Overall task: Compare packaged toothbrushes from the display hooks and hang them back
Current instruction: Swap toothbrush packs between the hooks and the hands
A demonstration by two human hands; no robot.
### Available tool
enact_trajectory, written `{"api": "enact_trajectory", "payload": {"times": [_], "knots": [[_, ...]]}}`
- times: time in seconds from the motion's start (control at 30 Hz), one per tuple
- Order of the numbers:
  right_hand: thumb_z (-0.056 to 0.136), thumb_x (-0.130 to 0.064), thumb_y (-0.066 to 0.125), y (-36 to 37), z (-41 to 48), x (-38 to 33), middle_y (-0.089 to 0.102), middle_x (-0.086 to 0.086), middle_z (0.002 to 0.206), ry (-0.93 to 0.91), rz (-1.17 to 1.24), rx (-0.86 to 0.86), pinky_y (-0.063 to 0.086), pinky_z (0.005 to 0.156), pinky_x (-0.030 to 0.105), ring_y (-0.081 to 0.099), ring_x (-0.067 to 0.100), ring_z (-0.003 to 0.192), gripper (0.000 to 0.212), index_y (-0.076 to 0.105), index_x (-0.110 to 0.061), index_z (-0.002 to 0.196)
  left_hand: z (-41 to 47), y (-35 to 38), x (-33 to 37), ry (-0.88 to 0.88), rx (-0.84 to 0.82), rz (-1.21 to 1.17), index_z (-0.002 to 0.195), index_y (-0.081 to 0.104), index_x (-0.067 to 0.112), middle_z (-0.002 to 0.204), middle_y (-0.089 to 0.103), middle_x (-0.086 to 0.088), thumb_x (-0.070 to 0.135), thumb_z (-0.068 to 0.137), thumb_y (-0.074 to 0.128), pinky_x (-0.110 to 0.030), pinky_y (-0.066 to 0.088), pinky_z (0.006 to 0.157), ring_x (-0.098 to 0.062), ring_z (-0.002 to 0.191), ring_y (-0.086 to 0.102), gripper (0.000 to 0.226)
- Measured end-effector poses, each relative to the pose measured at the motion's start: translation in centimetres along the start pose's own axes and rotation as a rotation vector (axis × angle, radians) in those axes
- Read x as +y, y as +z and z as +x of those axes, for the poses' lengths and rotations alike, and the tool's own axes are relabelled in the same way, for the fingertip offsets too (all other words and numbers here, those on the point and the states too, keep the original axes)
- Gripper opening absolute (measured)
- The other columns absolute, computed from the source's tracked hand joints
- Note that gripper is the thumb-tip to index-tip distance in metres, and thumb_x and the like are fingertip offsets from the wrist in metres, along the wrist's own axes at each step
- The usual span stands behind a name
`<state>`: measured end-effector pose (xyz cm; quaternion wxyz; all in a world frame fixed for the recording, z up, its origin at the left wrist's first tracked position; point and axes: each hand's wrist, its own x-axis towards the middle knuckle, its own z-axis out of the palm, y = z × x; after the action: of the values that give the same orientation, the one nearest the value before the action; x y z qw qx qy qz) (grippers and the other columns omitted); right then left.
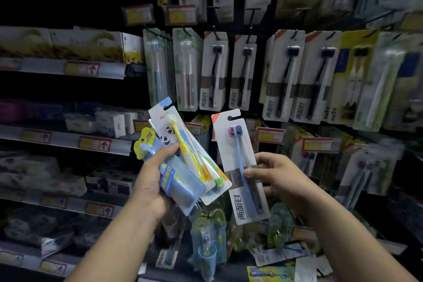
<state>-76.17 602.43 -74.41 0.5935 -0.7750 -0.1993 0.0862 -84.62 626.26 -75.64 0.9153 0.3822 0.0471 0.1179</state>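
My left hand (152,181) grips two packs fanned together: a children's toothbrush pack (183,142) with a yellow and a green brush and a cartoon face, and a blue travel-case pack (180,186) in front of it. My right hand (272,176) pinches a white twin pack (238,162) holding a blue and a dark brush, thumb on its front, the card tilted slightly left. Both hands are raised before the display hooks (215,30), where rows of white-carded toothbrush packs (214,71) hang.
Shelves with boxed goods and price tags (82,68) run along the left. More hanging packs (320,75) fill the right side. Price labels (270,135) sit on hook ends below. Loose packs and a blue cup set (207,252) lie low in the middle.
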Motion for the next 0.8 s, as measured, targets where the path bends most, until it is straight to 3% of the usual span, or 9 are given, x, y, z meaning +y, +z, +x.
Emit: {"api": "enact_trajectory", "payload": {"times": [0.13, 0.23, 0.3, 0.37, 0.5, 0.6, 0.7, 0.8], "knots": [[0.095, -0.007, 0.069, -0.5, 1.3, -2.0, 0.077, 0.016, 0.104, -0.050, 0.065, 0.053, 0.058, 0.093, 0.059, 0.076, 0.027, 0.100, 0.018, 0.071, -0.008, 0.113, 1.3, 0.8, 0.7, 0.041, -0.028, -0.030, 0.102, 0.073, 0.017, 0.088, 0.076, -0.008, 0.029, 0.070, 0.079, -0.041, 0.063, 0.059, -0.027, 0.069, 0.076, 0.034], [0.094, -0.008, 0.070, -0.5, 2.9, -3.1, 0.078, 0.013, 0.103, -0.088, 0.085, 0.071, 0.058, 0.093, 0.058, 0.076, 0.027, 0.101, 0.019, 0.071, -0.010, 0.113, 2.3, 1.1, 1.2, 0.074, -0.051, -0.048, 0.087, 0.078, 0.017, 0.079, 0.076, -0.007, 0.027, 0.076, 0.075, -0.040, 0.063, 0.056, -0.024, 0.063, 0.075, 0.015], [0.094, -0.010, 0.071, -0.4, 4.1, -3.8, 0.077, 0.013, 0.103, -0.107, 0.065, 0.078, 0.058, 0.092, 0.060, 0.075, 0.029, 0.101, 0.018, 0.072, -0.011, 0.112, 3.2, 1.0, 1.4, 0.094, -0.046, -0.044, 0.079, 0.080, 0.018, 0.079, 0.077, -0.008, 0.028, 0.077, 0.075, -0.048, 0.065, 0.070, -0.025, 0.063, 0.075, 0.011], [0.092, -0.014, 0.074, 0.0, 5.5, -4.6, 0.077, 0.013, 0.105, -0.129, 0.034, 0.078, 0.057, 0.092, 0.062, 0.074, 0.030, 0.103, 0.016, 0.074, -0.016, 0.108, 4.0, 0.6, 1.8, 0.103, -0.039, -0.032, 0.089, 0.079, 0.018, 0.085, 0.077, -0.010, 0.029, 0.074, 0.076, -0.055, 0.060, 0.088, -0.027, 0.067, 0.076, 0.019], [0.088, -0.018, 0.077, 1.0, 7.8, -6.7, 0.077, 0.011, 0.103, -0.181, -0.042, 0.083, 0.057, 0.094, 0.061, 0.073, 0.032, 0.104, 0.013, 0.076, -0.021, 0.101, 5.0, -0.4, 2.4, 0.125, -0.037, -0.080, 0.100, 0.078, 0.016, 0.090, 0.078, -0.011, 0.030, 0.074, 0.073, -0.048, 0.065, 0.065, -0.027, 0.068, 0.077, 0.030], [0.090, -0.013, 0.075, 1.9, 9.1, -8.0, 0.075, 0.014, 0.104, -0.204, -0.059, 0.096, 0.059, 0.092, 0.058, 0.073, 0.032, 0.102, 0.012, 0.075, -0.015, 0.102, 5.2, -0.7, 2.7, 0.128, -0.013, -0.123, 0.087, 0.083, 0.018, 0.090, 0.078, -0.011, 0.031, 0.083, 0.070, -0.057, 0.063, 0.071, -0.029, 0.068, 0.078, 0.018], [0.089, -0.013, 0.073, 2.8, 9.8, -8.3, 0.076, 0.012, 0.101, -0.212, -0.070, 0.118, 0.060, 0.092, 0.054, 0.073, 0.033, 0.102, 0.010, 0.075, -0.016, 0.098, 5.2, -0.8, 3.3, 0.130, 0.042, -0.157, 0.091, 0.079, 0.017, 0.078, 0.078, -0.010, 0.030, 0.092, 0.066, -0.049, 0.061, 0.047, -0.027, 0.059, 0.076, 0.019], [0.088, -0.014, 0.070, 3.4, 10.1, -8.4, 0.073, 0.006, 0.088, -0.196, -0.090, 0.167, 0.059, 0.071, 0.038, 0.074, 0.030, 0.087, 0.006, 0.072, -0.011, 0.093, 5.1, -1.1, 3.8, 0.158, 0.059, -0.160, 0.101, 0.079, 0.015, 0.083, 0.079, -0.010, 0.031, 0.089, 0.068, -0.044, 0.061, 0.048, -0.026, 0.062, 0.077, 0.023]]}}
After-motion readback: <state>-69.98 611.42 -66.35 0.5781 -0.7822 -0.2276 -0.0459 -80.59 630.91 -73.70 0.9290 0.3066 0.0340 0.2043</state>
